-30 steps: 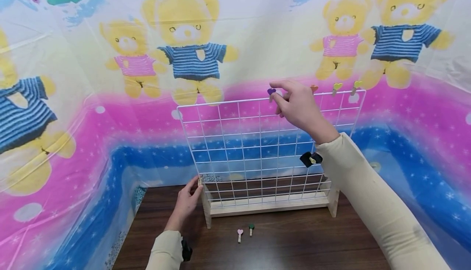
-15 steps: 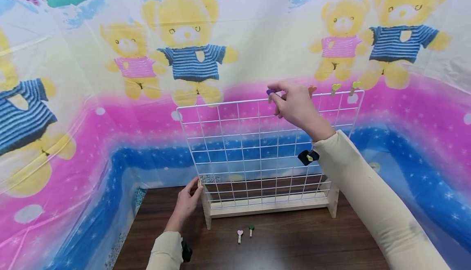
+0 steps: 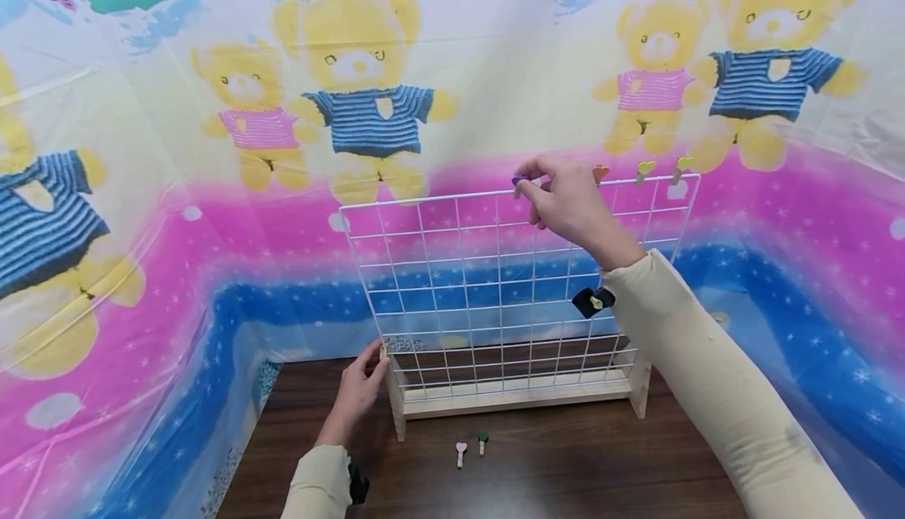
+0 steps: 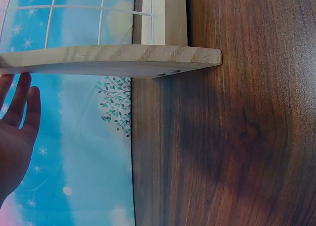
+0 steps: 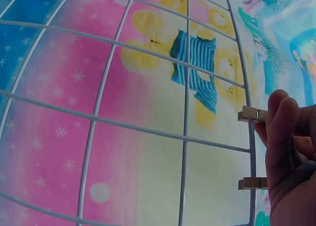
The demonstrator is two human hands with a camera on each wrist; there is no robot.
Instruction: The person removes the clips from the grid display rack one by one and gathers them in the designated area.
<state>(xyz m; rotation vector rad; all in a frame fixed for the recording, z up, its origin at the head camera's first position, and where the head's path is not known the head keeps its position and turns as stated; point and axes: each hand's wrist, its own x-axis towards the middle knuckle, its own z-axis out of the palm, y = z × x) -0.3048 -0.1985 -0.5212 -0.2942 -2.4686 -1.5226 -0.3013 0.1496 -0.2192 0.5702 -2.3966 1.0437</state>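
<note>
At the rack's top wire my right hand (image 3: 569, 201) pinches a small wooden clothespin (image 5: 249, 113) with a purple heart (image 3: 519, 180), its jaws at the wire. A second clothespin (image 5: 252, 183) sits on the same wire in the right wrist view, partly behind the hand. Low on the left, my left hand (image 3: 359, 389) holds the wooden side post (image 3: 396, 401) of the white wire grid rack (image 3: 502, 291) between thumb and fingers. In the left wrist view, several fingers (image 4: 22, 100) touch the outer face of the wooden end piece (image 4: 113, 58); the thumb is hidden.
Along the top wire to the right are an orange heart clothespin (image 3: 600, 173) and two yellow ones, one lime-toned (image 3: 645, 169). A pink heart clothespin (image 3: 461, 455) and a green one (image 3: 483, 443) lie on the dark wooden table (image 3: 566, 464). A bear-printed cloth (image 3: 495, 71) hangs behind.
The right hand has lowered slightly and its fingers cover more of the purple heart. The view shifts a little; the left hand keeps its place on the post.
</note>
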